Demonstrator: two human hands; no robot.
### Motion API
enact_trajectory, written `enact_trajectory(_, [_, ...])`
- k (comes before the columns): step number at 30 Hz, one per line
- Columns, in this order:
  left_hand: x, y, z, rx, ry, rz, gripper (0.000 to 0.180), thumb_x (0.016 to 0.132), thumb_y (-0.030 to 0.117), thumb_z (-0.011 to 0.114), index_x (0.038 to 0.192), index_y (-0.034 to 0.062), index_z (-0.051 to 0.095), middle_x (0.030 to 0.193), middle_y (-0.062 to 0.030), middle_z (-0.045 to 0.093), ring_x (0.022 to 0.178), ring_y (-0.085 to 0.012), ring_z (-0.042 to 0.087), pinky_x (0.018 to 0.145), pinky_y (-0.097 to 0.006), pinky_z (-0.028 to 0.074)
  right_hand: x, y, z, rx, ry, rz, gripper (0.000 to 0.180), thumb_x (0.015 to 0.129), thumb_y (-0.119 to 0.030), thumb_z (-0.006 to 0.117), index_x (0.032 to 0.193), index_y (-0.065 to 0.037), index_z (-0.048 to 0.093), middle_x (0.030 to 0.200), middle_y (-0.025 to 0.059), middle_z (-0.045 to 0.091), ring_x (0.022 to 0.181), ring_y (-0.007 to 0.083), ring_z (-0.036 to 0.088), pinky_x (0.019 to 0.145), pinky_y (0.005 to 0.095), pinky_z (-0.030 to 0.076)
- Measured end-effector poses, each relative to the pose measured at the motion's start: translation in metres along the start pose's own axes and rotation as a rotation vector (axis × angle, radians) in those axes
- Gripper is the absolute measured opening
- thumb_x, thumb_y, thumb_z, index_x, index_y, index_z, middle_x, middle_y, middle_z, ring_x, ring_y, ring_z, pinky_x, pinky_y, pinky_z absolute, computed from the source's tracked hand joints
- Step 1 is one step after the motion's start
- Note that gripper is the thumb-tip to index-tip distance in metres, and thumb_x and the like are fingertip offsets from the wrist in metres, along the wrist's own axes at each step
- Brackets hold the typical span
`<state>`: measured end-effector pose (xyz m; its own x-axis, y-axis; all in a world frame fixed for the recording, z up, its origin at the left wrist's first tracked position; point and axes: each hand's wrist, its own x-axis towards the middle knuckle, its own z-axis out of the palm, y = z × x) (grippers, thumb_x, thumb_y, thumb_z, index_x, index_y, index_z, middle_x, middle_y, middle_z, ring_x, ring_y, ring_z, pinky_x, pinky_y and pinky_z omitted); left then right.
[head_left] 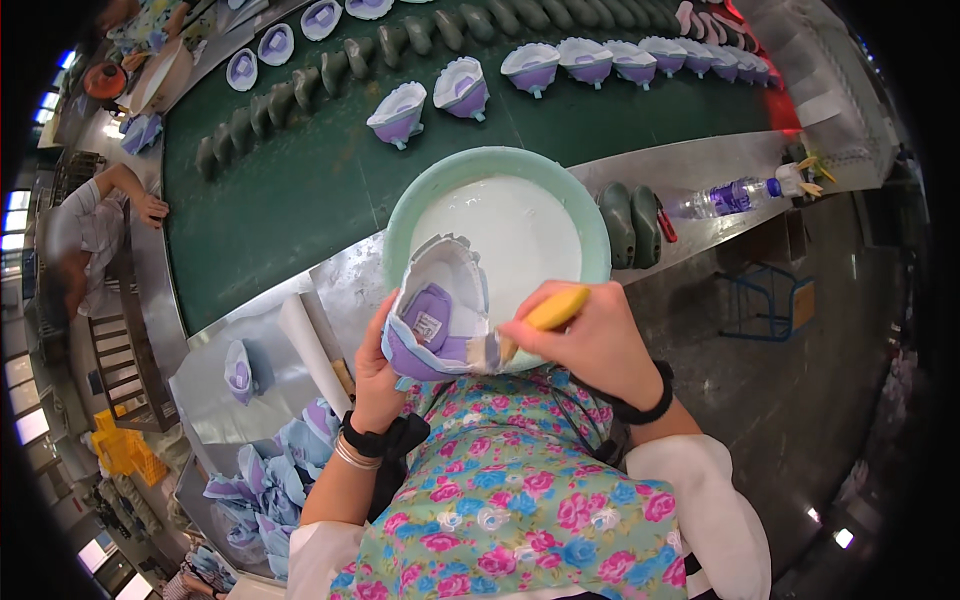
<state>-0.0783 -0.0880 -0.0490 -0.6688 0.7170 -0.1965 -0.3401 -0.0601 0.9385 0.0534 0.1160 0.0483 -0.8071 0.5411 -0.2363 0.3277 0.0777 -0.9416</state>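
My left hand (376,388) grips the side of a purple and blue shoe upper (412,352), its white inner side turned up and a pale label showing inside. In my right hand (592,345) is a brush with a yellow handle (558,308). The bristles touch the upper's near right edge. Behind and partly beneath the upper stands a pale green basin (594,225) holding white liquid (515,235). The fingertips of my left hand are partly hidden by the upper.
A green conveyor belt (290,220) carries rows of purple uppers (398,118) and dark shoe lasts (390,42). Right of the basin are two lasts (617,225) and a bottle (735,197). Uppers (275,485) pile up at lower left. Another person's hand (150,210) rests by the belt.
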Motion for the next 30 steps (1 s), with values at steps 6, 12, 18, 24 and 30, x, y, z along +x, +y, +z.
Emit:
enact_trajectory(6, [0.0,0.002,-0.009,-0.46,0.173,-0.346,0.033,0.091,0.017,0.051,0.122,0.0059,0.05,0.104,-0.0083,0.06,0.072,-0.0184,0.06,0.05,-0.026,0.048,0.028,0.024,-0.015,-0.116,0.193,-0.145,0.012,0.075,-0.01,0.075,0.081,-0.002,0.068,0.071,0.0077,0.066,0.06,0.0127,0.061,0.057,0.0253,0.048])
enact_trajectory(12, [0.007,-0.018,-0.03,-0.865,-0.201,-0.785,0.03,0.092,0.03,0.045,0.103,0.0054,0.057,0.08,-0.008,0.063,0.035,-0.0145,0.042,0.03,-0.023,0.032,0.022,-0.022,0.005,0.038,-0.167,-0.397,0.015,0.074,0.0,0.074,0.088,-0.001,0.07,0.086,0.0072,0.069,0.078,0.0138,0.065,0.069,0.0252,0.05])
enact_trajectory(18, [-0.006,-0.018,0.005,-0.697,-0.104,-0.822,0.027,0.091,0.026,0.049,0.105,0.0042,0.057,0.074,-0.0054,0.059,0.035,-0.0103,0.037,0.032,-0.02,0.026,0.033,-0.004,0.022,-0.019,-0.163,-0.333,0.011,0.074,-0.008,0.074,0.081,-0.002,0.069,0.075,0.0077,0.067,0.068,0.0136,0.064,0.063,0.026,0.049])
enact_trajectory(24, [0.003,-0.016,-0.031,-0.751,-0.235,-0.804,0.022,0.088,0.019,0.053,0.105,0.007,0.058,0.083,-0.0032,0.058,0.061,-0.0117,0.045,0.052,-0.026,0.032,0.01,0.002,-0.003,-0.241,-0.038,0.033,0.017,0.075,-0.013,0.071,0.069,0.0,0.063,0.056,0.008,0.061,0.05,0.0124,0.059,0.051,0.0277,0.046])
enact_trajectory(30, [0.105,0.011,-0.099,-0.387,0.045,-0.164,0.031,0.094,0.011,0.045,0.124,0.0169,0.041,0.112,-0.0036,0.056,0.096,-0.0174,0.06,0.074,-0.031,0.051,0.022,-0.009,-0.023,0.141,0.29,0.145,0.013,0.081,-0.009,0.07,0.078,0.001,0.063,0.063,0.0043,0.062,0.053,0.0065,0.058,0.046,0.0199,0.043])
